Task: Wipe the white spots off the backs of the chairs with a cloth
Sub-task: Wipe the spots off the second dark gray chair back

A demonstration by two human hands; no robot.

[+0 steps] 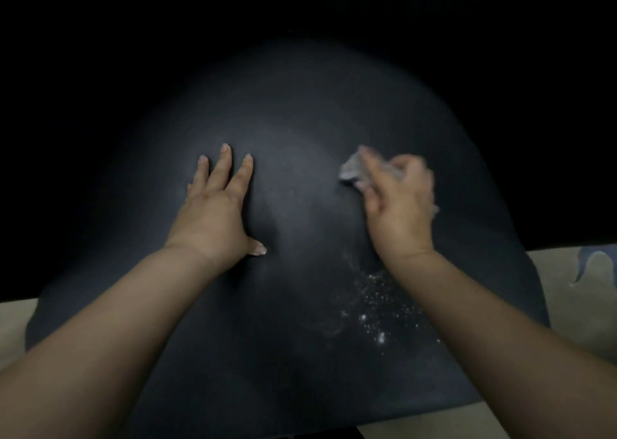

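Here, on the broad dark matte chair back [300, 121], the left hand [217, 211] lies flat on its left-centre, fingers straight and spread, bracing it. Right of centre, the right hand [399, 201] grips a small crumpled pale cloth [350, 170], pressing it to the chair back; the hand is blurred. The chair back around both hands looks clean. Below the right hand, a scatter of white spots [377, 318] remains, so this chair seems partly done, that lower-right patch left.
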